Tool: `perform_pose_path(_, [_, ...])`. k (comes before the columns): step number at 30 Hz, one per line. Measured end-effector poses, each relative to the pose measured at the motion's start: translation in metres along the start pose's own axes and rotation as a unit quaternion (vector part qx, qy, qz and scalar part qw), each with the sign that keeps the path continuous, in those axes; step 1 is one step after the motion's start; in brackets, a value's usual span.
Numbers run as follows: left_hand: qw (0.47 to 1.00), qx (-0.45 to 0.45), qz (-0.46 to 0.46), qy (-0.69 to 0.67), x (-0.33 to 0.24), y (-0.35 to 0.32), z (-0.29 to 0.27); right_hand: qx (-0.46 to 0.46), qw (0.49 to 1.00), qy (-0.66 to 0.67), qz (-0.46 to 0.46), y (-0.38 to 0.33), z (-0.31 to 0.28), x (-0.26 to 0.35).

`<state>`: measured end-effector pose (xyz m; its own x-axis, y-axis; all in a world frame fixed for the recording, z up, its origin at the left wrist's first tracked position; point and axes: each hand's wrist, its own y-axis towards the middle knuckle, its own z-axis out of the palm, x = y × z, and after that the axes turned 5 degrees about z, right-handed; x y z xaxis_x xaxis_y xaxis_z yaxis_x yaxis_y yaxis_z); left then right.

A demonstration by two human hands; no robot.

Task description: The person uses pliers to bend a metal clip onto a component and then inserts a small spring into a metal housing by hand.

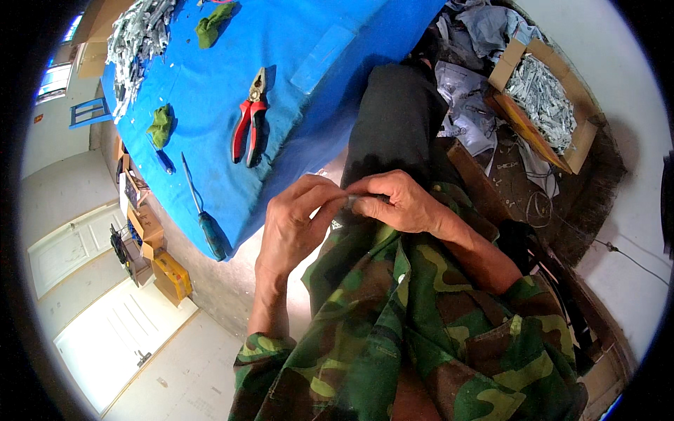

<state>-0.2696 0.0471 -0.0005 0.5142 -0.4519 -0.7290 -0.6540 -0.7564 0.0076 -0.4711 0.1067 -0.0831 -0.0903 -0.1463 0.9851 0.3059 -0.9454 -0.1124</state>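
My left hand [300,216] and my right hand [394,201] meet fingertip to fingertip above my lap. Between their pinched fingers sits a small pale grey piece [349,202], mostly covered, so its kind does not show. To the left, on a blue cloth-covered table [295,133], lie pliers [250,123] with red and black handles, their jaws pointing away from me. Left of the pliers is a screwdriver [204,217] with a dark teal handle near the table's edge. A smaller blue-handled tool [164,161] lies partly under a green cloth scrap [160,126].
A heap of thin silvery strips [142,45] covers the table's far left. Another green scrap [212,27] lies at the back. On the right, a cardboard box [581,144] holds similar strips [540,98], beside crumpled plastic bags [463,105]. A yellow box [170,276] stands at the left.
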Motion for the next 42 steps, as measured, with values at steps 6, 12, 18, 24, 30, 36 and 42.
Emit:
perform_pose_path(6, [0.993, 0.070, -0.059, -0.073, -0.002, 0.006, -0.009, 0.009, 0.999, -0.015, -0.033, 0.001, 0.000, -0.005])
perform_pose_path(12, [0.994, 0.018, -0.069, -0.081, -0.008, 0.009, -0.004, 0.025, 0.996, 0.071, 0.038, 0.000, -0.003, 0.000])
perform_pose_path(18, [0.996, -0.027, -0.051, -0.062, 0.000, 0.003, 0.001, 0.031, 0.990, 0.125, 0.060, 0.000, -0.006, 0.003])
perform_pose_path(24, [0.997, -0.051, -0.023, -0.052, -0.004, 0.005, 0.005, 0.035, 0.989, 0.134, 0.053, 0.000, -0.005, 0.000])
perform_pose_path(30, [0.997, -0.033, -0.024, -0.068, -0.013, 0.007, 0.008, 0.029, 0.992, 0.117, 0.046, 0.000, -0.006, -0.002])
perform_pose_path(36, [0.998, -0.025, -0.011, -0.054, -0.008, 0.001, 0.012, 0.026, 0.985, 0.162, 0.051, 0.000, -0.005, -0.008])
perform_pose_path(42, [0.994, -0.036, -0.027, -0.097, -0.012, -0.003, 0.016, 0.021, 0.989, 0.144, 0.017, -0.001, -0.009, -0.005])
